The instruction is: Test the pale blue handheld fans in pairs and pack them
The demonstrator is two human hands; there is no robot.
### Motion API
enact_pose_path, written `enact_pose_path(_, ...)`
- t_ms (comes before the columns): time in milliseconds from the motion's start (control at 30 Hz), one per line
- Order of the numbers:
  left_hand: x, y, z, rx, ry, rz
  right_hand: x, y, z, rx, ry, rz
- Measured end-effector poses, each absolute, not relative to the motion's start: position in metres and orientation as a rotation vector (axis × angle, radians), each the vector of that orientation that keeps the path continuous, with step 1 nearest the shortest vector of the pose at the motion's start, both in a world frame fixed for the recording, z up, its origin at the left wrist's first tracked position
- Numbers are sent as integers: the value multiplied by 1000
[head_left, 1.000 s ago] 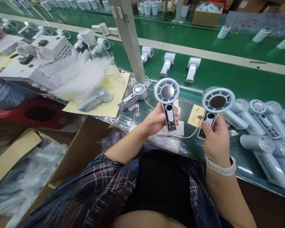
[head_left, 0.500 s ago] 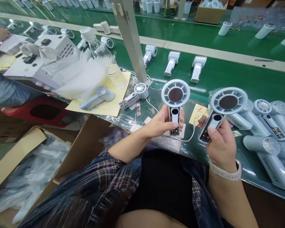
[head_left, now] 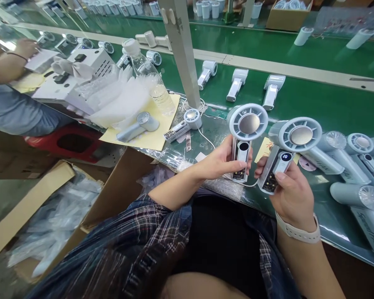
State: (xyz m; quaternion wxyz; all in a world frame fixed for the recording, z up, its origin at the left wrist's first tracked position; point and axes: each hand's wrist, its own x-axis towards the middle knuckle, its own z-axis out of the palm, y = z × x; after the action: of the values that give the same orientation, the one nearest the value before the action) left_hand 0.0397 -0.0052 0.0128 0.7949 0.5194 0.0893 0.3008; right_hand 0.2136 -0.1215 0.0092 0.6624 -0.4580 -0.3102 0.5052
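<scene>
My left hand (head_left: 221, 160) is closed around the handle of a light blue handheld fan (head_left: 248, 121), held upright over the bench edge. Its round display is dark, and bare circuit parts show low on the handle. Just to the right, my right hand (head_left: 294, 189) grips a second handheld fan (head_left: 301, 135), tilted slightly, with my thumb on the front of its handle. That fan's small display (head_left: 285, 156) reads 20. A yellow paper note (head_left: 264, 150) with red marks lies partly hidden behind the two fans. A white cable passes behind my left hand.
Several light blue fans (head_left: 358, 197) are heaped on the right. Another open-handled fan (head_left: 192, 118) lies by a metal post (head_left: 182, 54). Leftward are a water bottle (head_left: 157, 85), a white box (head_left: 77, 79) and a co-worker's arm (head_left: 11, 66). A carton (head_left: 112, 187) with plastic bags stands below.
The right fan's display has lit up with 20. Both fans' round centres now look silvery instead of dark. My view has shifted slightly left, and the right fan has come nearer the left one.
</scene>
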Motion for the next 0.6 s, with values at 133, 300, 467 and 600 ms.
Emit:
enact_pose_path(133, 38, -5, 17, 1120, 167, 623, 212, -123, 12, -1038, -695, 1123)
enact_pose_path(300, 43, -4, 8, 1117, 211, 651, 208, -123, 15, -1068, -620, 1104)
enact_pose_path(467, 46, -7, 1, 1070, 281, 787, 204, -125, 13, -1112, -565, 1079)
enact_pose_path(600, 42, -6, 12, 1146, 204, 684, 202, -126, 15, -1106, -624, 1086)
